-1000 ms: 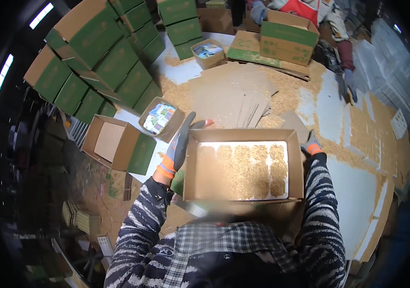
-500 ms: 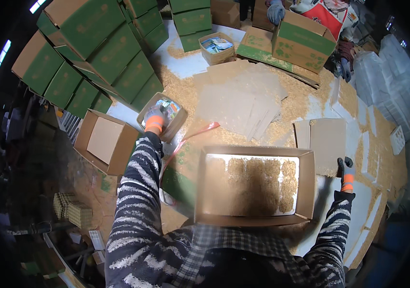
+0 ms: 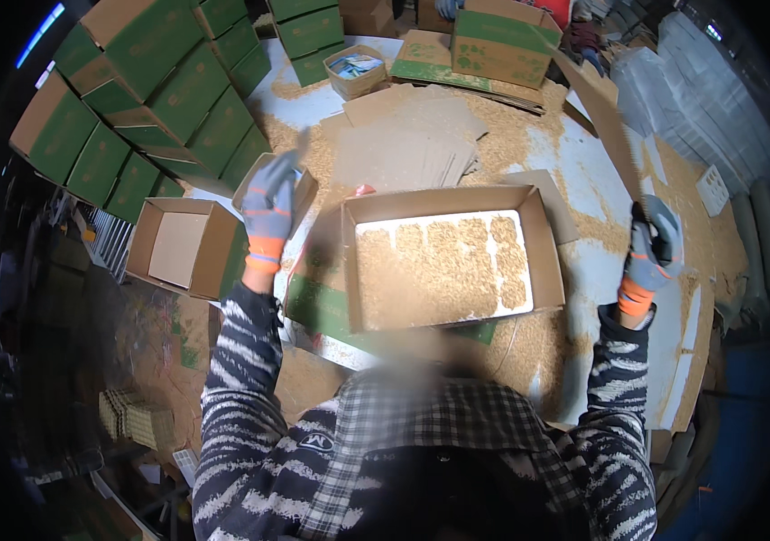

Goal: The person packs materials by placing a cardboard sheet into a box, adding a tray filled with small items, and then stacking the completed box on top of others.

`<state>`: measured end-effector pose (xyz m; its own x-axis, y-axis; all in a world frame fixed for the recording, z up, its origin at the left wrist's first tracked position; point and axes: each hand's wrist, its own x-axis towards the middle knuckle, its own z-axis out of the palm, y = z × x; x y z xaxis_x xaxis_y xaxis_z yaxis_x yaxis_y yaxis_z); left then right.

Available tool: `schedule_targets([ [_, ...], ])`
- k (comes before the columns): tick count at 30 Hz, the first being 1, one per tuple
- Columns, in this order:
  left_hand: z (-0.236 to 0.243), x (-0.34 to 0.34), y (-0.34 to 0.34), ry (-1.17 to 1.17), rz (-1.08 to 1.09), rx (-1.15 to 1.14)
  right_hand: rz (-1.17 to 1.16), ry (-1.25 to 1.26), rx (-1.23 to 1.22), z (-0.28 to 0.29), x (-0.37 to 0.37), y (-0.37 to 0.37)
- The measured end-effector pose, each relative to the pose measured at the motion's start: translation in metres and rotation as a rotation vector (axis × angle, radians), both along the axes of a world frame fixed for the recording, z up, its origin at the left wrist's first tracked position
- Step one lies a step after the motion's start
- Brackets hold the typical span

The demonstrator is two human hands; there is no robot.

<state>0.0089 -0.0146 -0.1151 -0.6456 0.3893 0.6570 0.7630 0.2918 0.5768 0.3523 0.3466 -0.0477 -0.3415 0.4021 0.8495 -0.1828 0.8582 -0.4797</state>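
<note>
My right hand (image 3: 654, 248), in a grey glove with an orange cuff, grips a flat cardboard sheet (image 3: 608, 126) by its near end. The sheet is tilted up, almost edge-on. Above a small carton (image 3: 305, 200) is my left hand (image 3: 267, 203), gloved alike, its fingers drawn together. Something thin and blurred shows at those fingertips; its kind is unclear. Between my hands stands an open cardboard box (image 3: 547, 257). Inside it lies a white tray (image 3: 513, 270) whose hollows are covered with wood shavings (image 3: 430, 270).
Stacked green cartons (image 3: 168, 99) rise at the far left. Another open box (image 3: 222, 243) sits left of my left hand. Loose cardboard sheets (image 3: 403, 144) lie beyond the tray box, near a carton of blue packets (image 3: 355, 72). Another person's gloved hand (image 3: 448, 7) shows at the far edge.
My left hand has come up out of the small carton of packets. My right hand has lifted a cardboard sheet off the table. The view has shifted, and the tray box appears farther away.
</note>
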Motion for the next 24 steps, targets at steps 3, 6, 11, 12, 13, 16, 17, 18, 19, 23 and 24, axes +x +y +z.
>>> schedule_targets([
  [3, 0.01, 0.085, 0.013, 0.331, -0.354, -0.628, 0.118, -0.196, 0.306, 0.011, -0.027, -0.053],
  [6, 0.023, 0.105, 0.018, 0.099, -0.238, -0.515, 0.355, -0.586, 0.47, -0.001, -0.043, -0.076],
  [11, 0.029, 0.113, 0.012, -0.038, -0.142, -0.08, 0.623, -1.307, 0.431, -0.053, -0.045, -0.073],
  [12, 0.042, 0.13, 0.023, 0.145, -0.192, -0.256, 0.663, -1.388, 0.374, -0.059, -0.043, -0.072],
  [13, 0.048, 0.144, 0.034, 0.33, -0.243, -0.431, 0.701, -1.468, 0.314, -0.062, -0.04, -0.07],
  [16, 0.011, 0.155, 0.038, 0.166, -0.519, -1.113, 0.839, -1.321, 0.104, -0.048, -0.036, -0.066],
  [17, 0.006, 0.149, 0.034, 0.133, -0.491, -1.126, 0.93, -1.106, -0.081, -0.043, -0.035, -0.062],
  [18, 0.013, 0.145, 0.029, 0.082, -0.465, -0.783, 0.83, -0.977, -0.368, -0.023, -0.025, -0.065],
  [19, 0.02, 0.139, 0.019, 0.036, -0.431, -0.441, 0.652, -0.71, -0.312, -0.021, -0.018, -0.058],
  [23, -0.005, 0.105, -0.029, -0.652, -0.225, 0.223, 0.318, -0.354, -0.733, -0.052, 0.008, 0.003],
  [24, -0.021, 0.104, -0.032, -0.878, -0.256, 0.153, 0.336, -0.545, -0.639, -0.067, 0.006, 0.01],
])
